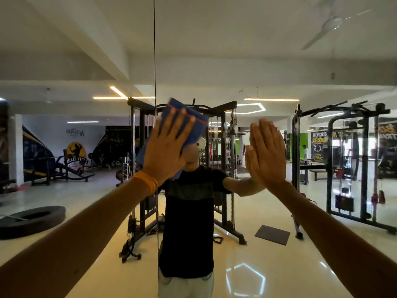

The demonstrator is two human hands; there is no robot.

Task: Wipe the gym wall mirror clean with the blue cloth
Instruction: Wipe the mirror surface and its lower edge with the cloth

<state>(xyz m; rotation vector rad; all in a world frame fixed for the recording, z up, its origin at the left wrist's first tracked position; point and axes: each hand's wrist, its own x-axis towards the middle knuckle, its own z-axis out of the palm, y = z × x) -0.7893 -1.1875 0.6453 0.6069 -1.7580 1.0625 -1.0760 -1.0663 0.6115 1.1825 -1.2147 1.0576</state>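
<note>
The wall mirror (279, 61) fills the whole view and reflects the gym and my own body. My left hand (166, 145), with an orange band on the wrist, presses the folded blue cloth (194, 123) flat against the glass with straight, spread fingers, at about head height. The cloth shows above and to the right of the fingers and below the wrist's left side. My right hand (266, 153) lies flat on the mirror to the right, fingers straight and together, holding nothing; its reflection meets it at the glass.
A vertical seam (155, 50) between two mirror panels runs just left of the cloth. The reflection shows a cable machine (225, 168), a black tyre (30, 220) on the floor at left, a dark mat (272, 234) and racks at right.
</note>
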